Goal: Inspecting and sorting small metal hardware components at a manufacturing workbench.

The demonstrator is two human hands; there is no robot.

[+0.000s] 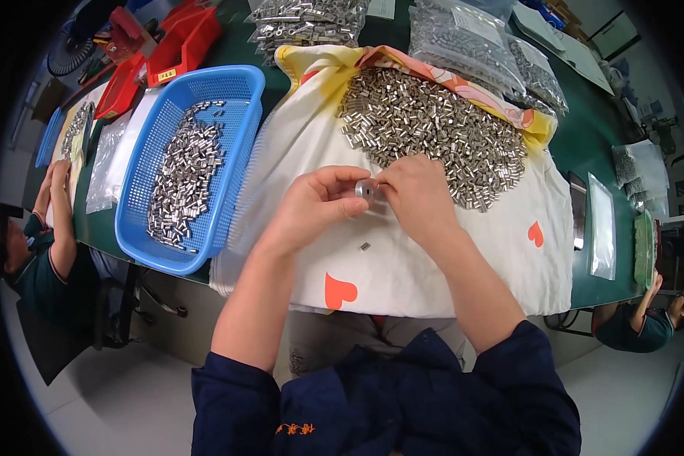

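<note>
My left hand (317, 207) and my right hand (418, 194) meet over a white cloth with red hearts (403, 266). Between their fingertips they pinch a small round metal piece (365, 189). Just beyond my right hand lies a big heap of small silver metal sleeves (433, 129) on the cloth. One loose sleeve (365, 246) rests on the cloth below my hands. A blue plastic basket (239, 91) to the left holds more silver sleeves (184, 175).
Clear bags of metal parts (471, 42) lie at the back of the green table (585, 144). Red bins (178, 42) stand at the back left. Other people sit at the far left (42, 251) and lower right (642, 323). Flat clear bags (602, 228) lie on the right.
</note>
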